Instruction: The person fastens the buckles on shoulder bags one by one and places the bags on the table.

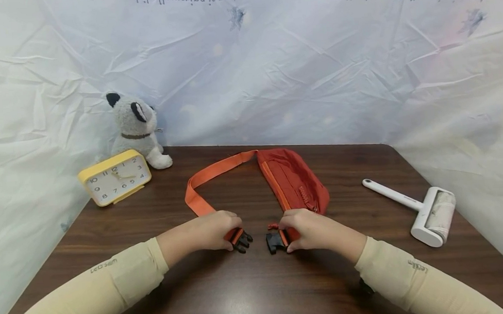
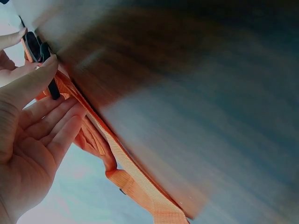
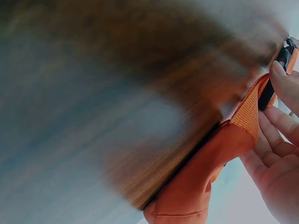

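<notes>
An orange-red waist bag (image 1: pixel 294 178) lies on the dark wooden table, its orange strap (image 1: pixel 217 169) looping round to the left. My left hand (image 1: pixel 217 230) pinches the pronged half of a black buckle (image 1: pixel 242 240) at the strap's end, thumb on one side and fingers on the other. Facing it, my right hand (image 1: pixel 311 228) pinches the socket half (image 1: pixel 276 242), fixed to the bag's end. A short gap separates the two halves, which point at each other. In the left wrist view the webbing (image 2: pixel 117 149) trails down from the left hand.
On the left stand a yellow alarm clock (image 1: pixel 114 177) and, behind it, a grey-and-white plush dog (image 1: pixel 137 131). A white lint roller (image 1: pixel 432 215) lies to the right. Printed white sheeting (image 1: pixel 272 77) hangs behind the table (image 1: pixel 226 295).
</notes>
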`<action>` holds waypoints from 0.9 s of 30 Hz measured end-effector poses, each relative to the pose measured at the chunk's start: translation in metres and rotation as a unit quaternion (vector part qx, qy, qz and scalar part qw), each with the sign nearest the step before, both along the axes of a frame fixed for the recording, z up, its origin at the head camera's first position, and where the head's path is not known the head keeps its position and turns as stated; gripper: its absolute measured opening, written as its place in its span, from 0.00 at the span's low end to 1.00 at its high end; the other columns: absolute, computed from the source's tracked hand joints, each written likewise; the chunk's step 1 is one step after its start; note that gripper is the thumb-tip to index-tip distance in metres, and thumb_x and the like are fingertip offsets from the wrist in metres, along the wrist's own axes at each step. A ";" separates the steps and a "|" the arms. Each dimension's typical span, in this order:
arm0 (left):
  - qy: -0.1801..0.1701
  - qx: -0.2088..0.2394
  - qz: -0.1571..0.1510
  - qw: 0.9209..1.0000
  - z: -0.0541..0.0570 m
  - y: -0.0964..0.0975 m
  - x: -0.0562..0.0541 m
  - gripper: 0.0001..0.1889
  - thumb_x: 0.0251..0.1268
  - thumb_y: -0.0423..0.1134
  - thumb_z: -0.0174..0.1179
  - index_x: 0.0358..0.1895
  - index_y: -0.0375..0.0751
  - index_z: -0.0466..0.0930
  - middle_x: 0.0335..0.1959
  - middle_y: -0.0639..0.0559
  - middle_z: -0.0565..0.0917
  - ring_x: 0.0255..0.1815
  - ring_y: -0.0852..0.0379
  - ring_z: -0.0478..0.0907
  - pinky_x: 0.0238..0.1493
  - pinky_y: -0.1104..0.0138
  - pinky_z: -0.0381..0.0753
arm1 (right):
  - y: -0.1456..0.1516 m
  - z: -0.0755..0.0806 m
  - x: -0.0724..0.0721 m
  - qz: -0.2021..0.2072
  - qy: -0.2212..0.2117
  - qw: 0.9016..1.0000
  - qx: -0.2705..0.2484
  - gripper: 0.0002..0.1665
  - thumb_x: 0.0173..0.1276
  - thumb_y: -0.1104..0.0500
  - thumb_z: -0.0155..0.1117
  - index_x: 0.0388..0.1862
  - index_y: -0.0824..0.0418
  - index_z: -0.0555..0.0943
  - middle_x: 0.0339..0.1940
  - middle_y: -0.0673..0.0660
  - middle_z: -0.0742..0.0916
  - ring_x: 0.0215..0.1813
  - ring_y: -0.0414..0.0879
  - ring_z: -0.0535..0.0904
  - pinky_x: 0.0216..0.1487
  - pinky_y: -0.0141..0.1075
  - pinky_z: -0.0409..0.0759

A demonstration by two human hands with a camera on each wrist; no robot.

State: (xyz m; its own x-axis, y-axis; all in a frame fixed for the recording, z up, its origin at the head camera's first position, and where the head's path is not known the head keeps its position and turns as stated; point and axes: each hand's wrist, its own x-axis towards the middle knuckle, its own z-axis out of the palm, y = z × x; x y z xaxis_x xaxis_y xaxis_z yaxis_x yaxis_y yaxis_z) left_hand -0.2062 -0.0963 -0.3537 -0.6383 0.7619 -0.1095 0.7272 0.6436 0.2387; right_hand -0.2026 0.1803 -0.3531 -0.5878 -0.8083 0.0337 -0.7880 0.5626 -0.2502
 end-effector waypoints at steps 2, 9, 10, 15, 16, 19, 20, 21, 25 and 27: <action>-0.001 -0.001 0.002 1.000 0.000 0.000 0.001 0.23 0.50 0.40 0.72 0.50 0.41 0.76 0.44 0.51 0.78 0.45 0.57 0.75 0.43 0.65 0.77 | 0.000 0.001 0.000 0.001 0.003 1.000 0.001 0.25 0.49 0.53 0.77 0.44 0.62 0.81 0.40 0.50 0.81 0.43 0.39 0.77 0.44 0.34 0.78; 0.004 -0.006 0.002 1.000 0.000 -0.001 0.001 0.23 0.50 0.41 0.72 0.50 0.40 0.76 0.47 0.50 0.78 0.47 0.56 0.75 0.46 0.64 0.77 | -0.001 0.001 0.001 0.004 0.002 1.000 -0.001 0.25 0.49 0.53 0.77 0.44 0.62 0.81 0.40 0.51 0.80 0.42 0.40 0.76 0.43 0.33 0.78; 0.005 -0.006 0.001 1.000 0.000 -0.001 0.001 0.23 0.50 0.41 0.72 0.50 0.40 0.76 0.47 0.50 0.78 0.48 0.56 0.75 0.46 0.64 0.77 | -0.001 0.001 0.001 0.004 0.002 1.000 0.000 0.25 0.49 0.53 0.78 0.44 0.62 0.81 0.40 0.50 0.80 0.42 0.40 0.76 0.42 0.33 0.78; 0.004 -0.004 0.001 1.000 -0.001 -0.002 0.002 0.23 0.51 0.41 0.72 0.51 0.41 0.76 0.47 0.50 0.78 0.46 0.57 0.75 0.45 0.65 0.77 | -0.002 0.000 0.001 0.007 0.008 1.000 0.000 0.25 0.49 0.53 0.77 0.44 0.62 0.80 0.39 0.51 0.80 0.41 0.40 0.76 0.43 0.34 0.77; 0.004 -0.004 0.003 1.000 -0.001 -0.002 0.002 0.23 0.51 0.41 0.72 0.51 0.40 0.76 0.47 0.50 0.78 0.46 0.57 0.75 0.45 0.64 0.77 | -0.003 0.000 0.001 0.008 0.010 1.000 -0.001 0.25 0.49 0.53 0.77 0.44 0.62 0.80 0.39 0.51 0.80 0.41 0.40 0.76 0.43 0.34 0.77; 0.005 -0.003 0.005 1.000 -0.002 -0.004 0.001 0.23 0.51 0.41 0.72 0.51 0.40 0.76 0.48 0.49 0.78 0.47 0.56 0.76 0.46 0.64 0.77 | -0.004 0.000 0.000 0.012 0.016 1.000 -0.003 0.25 0.50 0.53 0.77 0.44 0.62 0.80 0.39 0.51 0.80 0.41 0.40 0.76 0.43 0.33 0.77; 0.005 -0.002 0.004 1.000 -0.003 -0.004 0.001 0.23 0.50 0.41 0.72 0.50 0.40 0.76 0.48 0.49 0.78 0.48 0.56 0.76 0.46 0.64 0.77 | -0.004 0.000 0.000 0.013 0.018 1.000 -0.004 0.25 0.49 0.54 0.77 0.44 0.63 0.80 0.39 0.51 0.80 0.41 0.40 0.76 0.43 0.33 0.77; 0.005 -0.001 0.004 1.000 -0.003 -0.004 0.001 0.23 0.50 0.41 0.72 0.50 0.40 0.76 0.47 0.49 0.78 0.47 0.56 0.76 0.45 0.64 0.77 | -0.004 0.000 0.001 0.012 0.019 1.000 -0.005 0.25 0.49 0.53 0.77 0.44 0.62 0.80 0.39 0.51 0.80 0.41 0.40 0.76 0.42 0.33 0.77; 0.007 0.006 -0.004 1.000 -0.002 -0.004 0.002 0.23 0.50 0.41 0.72 0.50 0.40 0.76 0.46 0.49 0.78 0.46 0.57 0.76 0.44 0.65 0.77 | -0.003 0.000 0.000 0.013 0.026 1.000 -0.009 0.25 0.49 0.53 0.77 0.44 0.62 0.80 0.38 0.51 0.80 0.40 0.40 0.76 0.41 0.33 0.77; 0.007 0.010 -0.008 1.000 -0.001 -0.005 0.002 0.23 0.51 0.41 0.72 0.50 0.40 0.76 0.45 0.50 0.78 0.44 0.57 0.76 0.43 0.66 0.77 | -0.003 0.000 -0.001 0.013 0.030 0.999 -0.012 0.25 0.49 0.53 0.78 0.44 0.62 0.80 0.39 0.51 0.80 0.40 0.40 0.76 0.42 0.33 0.77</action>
State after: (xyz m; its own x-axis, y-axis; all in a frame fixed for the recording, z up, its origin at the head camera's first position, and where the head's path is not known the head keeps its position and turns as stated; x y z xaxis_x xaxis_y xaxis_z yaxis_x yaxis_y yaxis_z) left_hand -0.2046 -0.1008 -0.3545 -0.6277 0.7738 -0.0847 0.7404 0.6271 0.2419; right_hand -0.2031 0.1777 -0.3535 -0.5636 -0.8214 0.0876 -0.8157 0.5368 -0.2155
